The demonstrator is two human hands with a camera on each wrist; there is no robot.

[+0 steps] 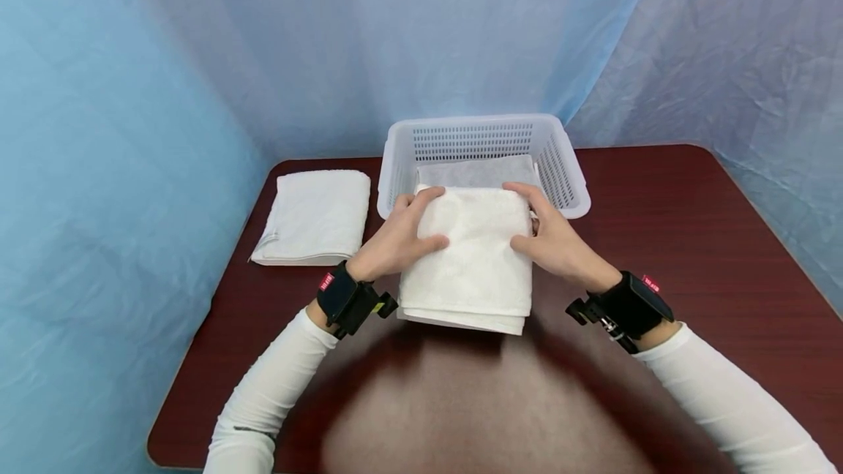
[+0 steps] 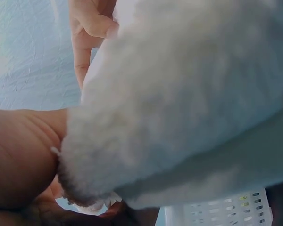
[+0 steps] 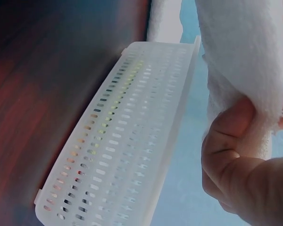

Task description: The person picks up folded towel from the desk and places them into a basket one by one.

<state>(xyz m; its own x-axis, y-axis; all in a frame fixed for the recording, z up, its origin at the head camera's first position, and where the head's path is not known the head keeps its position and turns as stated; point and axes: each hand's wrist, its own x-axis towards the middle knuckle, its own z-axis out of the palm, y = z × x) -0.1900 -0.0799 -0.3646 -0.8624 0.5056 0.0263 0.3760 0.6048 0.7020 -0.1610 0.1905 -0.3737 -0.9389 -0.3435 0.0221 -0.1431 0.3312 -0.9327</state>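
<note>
A folded white towel (image 1: 470,262) is held up off the table by both hands, partly over the front of a white plastic basket (image 1: 474,123). My left hand (image 1: 405,236) grips its left edge, thumb on top and fingers around the side. On the opposite edge my right hand (image 1: 553,236) grips it the same way. The right wrist view shows curled fingers (image 3: 231,141) pressed into the towel's underside. Inside the basket lies a greyish cloth (image 1: 484,169), partly hidden by the held towel.
Another folded white towel (image 1: 316,214) lies on the dark red table (image 1: 685,240) left of the basket. Blue sheeting (image 1: 342,42) hangs behind the table and along its sides.
</note>
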